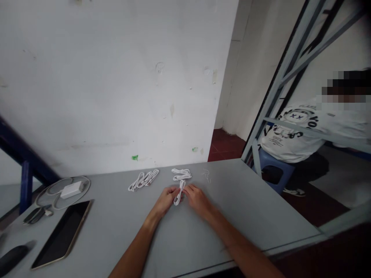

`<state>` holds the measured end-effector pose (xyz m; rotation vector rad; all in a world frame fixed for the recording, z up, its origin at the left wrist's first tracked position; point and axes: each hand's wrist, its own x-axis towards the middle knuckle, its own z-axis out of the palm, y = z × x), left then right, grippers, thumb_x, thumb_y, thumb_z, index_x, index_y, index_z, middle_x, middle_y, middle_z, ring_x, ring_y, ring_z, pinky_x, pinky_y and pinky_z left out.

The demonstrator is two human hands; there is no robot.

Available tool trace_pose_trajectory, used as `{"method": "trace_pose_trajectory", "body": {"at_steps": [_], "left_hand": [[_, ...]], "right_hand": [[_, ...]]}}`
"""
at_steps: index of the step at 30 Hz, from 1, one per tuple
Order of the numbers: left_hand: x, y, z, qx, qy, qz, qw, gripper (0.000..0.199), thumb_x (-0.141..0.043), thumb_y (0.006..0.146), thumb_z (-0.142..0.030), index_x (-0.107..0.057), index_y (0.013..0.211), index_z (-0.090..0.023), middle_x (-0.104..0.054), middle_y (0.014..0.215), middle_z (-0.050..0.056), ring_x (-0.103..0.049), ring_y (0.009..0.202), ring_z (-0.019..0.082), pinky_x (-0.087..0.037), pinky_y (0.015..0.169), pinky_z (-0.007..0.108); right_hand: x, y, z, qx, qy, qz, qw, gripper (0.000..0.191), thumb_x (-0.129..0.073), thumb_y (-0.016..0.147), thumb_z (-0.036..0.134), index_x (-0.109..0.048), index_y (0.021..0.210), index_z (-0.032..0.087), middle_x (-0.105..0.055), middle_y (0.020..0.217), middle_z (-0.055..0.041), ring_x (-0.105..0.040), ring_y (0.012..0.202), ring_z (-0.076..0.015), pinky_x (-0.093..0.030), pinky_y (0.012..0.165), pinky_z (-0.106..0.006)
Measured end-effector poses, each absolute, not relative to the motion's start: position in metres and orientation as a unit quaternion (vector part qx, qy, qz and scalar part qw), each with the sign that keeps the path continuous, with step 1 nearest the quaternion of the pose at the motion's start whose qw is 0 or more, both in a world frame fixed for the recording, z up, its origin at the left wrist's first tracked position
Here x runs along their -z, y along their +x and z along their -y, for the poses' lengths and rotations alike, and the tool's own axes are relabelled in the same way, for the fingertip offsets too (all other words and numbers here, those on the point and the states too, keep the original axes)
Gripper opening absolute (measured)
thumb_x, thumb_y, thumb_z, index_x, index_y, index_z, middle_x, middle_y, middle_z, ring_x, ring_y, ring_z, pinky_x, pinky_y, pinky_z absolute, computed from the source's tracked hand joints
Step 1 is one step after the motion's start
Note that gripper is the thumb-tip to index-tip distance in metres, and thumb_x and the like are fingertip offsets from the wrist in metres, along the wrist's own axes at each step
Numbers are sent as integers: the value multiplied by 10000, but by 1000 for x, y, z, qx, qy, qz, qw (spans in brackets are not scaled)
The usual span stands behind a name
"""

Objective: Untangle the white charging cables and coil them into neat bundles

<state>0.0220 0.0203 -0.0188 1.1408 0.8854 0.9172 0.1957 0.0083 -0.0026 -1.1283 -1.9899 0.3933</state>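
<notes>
Dark mouse-like thing (14, 258): near left edge; 1.
Tablet (62, 235): flat, likely parked aside to leave working room; 1.
Left hand (165, 200): fingers closed on held coil, probably steadying its loops; 1.
Right hand (197, 196): fingertips gathered at coil's side; pinch on it or not, can't tell; 1.
Held coil (177, 200): white cable, between both hands above table (116, 239), likely so both reach it; 1.
Charger (71, 189): far left, own cable looped around; 1.
Finished-looking coils (182, 178): just beyond hands, probably grouped within reach; 2.
Left cables (143, 180): overlapping, likely kept separate; several, exact count unclear.
Thin white bits (206, 175): right, handy spot; several, too small to count.
Seated person (301, 135): beyond frame, right; 1.
</notes>
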Motion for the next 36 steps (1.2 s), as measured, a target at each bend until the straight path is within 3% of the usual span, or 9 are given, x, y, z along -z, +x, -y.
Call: {"method": "trace_pose_trajectory", "body": {"at_steps": [4, 6, 11, 14, 17, 21, 28, 32, 36], "left_hand": [[15, 22, -18, -397, 565, -383, 613, 574, -728, 798, -701, -727, 759, -129, -637, 687, 23, -474, 614, 125, -344, 617, 256], [15, 22, -19, -399, 579, -382, 600, 567, -709, 819, -696, -727, 758, -133, -638, 683, 21, -473, 619, 129, -346, 617, 255], [21, 21, -23, -409, 543, -393, 619, 571, -719, 796, -705, -710, 729, -138, -636, 675, 21, -478, 605, 125, -346, 604, 253], [25, 20, -26, -408, 522, -402, 631, 566, -765, 756, -689, -708, 720, -128, -624, 648, 17, -475, 581, 119, -336, 596, 256], [25, 19, -25, -395, 534, -397, 633, 544, -755, 787, -665, -715, 738, -125, -632, 649, 23, -482, 578, 121, -323, 592, 262], [19, 18, -22, -382, 558, -396, 621, 516, -756, 809, -642, -724, 754, -130, -638, 652, 20, -486, 580, 124, -328, 593, 263], [11, 21, -17, -395, 589, -384, 591, 555, -727, 825, -673, -722, 769, -121, -637, 680, 9, -468, 606, 117, -333, 606, 247], [16, 22, -20, -407, 571, -381, 603, 552, -722, 830, -666, -715, 751, -119, -628, 665, 6, -461, 603, 112, -325, 596, 240], [23, 21, -24, -428, 521, -388, 629, 547, -782, 773, -653, -721, 756, -110, -609, 638, 4, -459, 577, 102, -321, 581, 234]], "right_hand": [[1, 187, -9, -479, -460, 618, 421, 242, -475, 823, 365, -551, 643, 223, -544, 527, 40, -459, 428, -118, -313, 404, -217], [-1, 184, -9, -550, -452, 574, 404, 253, -463, 809, 394, -540, 646, 217, -525, 501, 49, -422, 372, -105, -273, 361, -210], [-3, 188, -6, -345, -450, 705, 426, 137, -536, 811, 359, -590, 773, 239, -643, 649, 13, -579, 558, -156, -412, 532, -242], [-1, 195, -5, -183, -439, 800, 366, 114, -553, 831, 356, -602, 866, 259, -678, 796, -32, -624, 694, -202, -432, 625, -273], [2, 198, -6, -118, -445, 822, 337, 130, -547, 845, 362, -608, 832, 248, -671, 792, -58, -619, 716, -220, -428, 635, -284], [4, 196, -8, -199, -451, 773, 400, 213, -511, 853, 344, -582, 680, 241, -624, 663, -16, -562, 616, -175, -403, 598, -267], [14, 183, -14, -551, -458, 541, 439, 341, -464, 788, 504, -505, 607, 217, -475, 464, 60, -380, 345, -93, -273, 356, -212], [12, 183, -13, -520, -456, 554, 463, 287, -508, 772, 505, -549, 753, 222, -545, 511, 53, -455, 371, -113, -319, 373, -212], [5, 189, -9, -325, -464, 687, 455, 186, -594, 775, 378, -583, 915, 256, -670, 696, 6, -606, 598, -176, -434, 576, -257]]}}
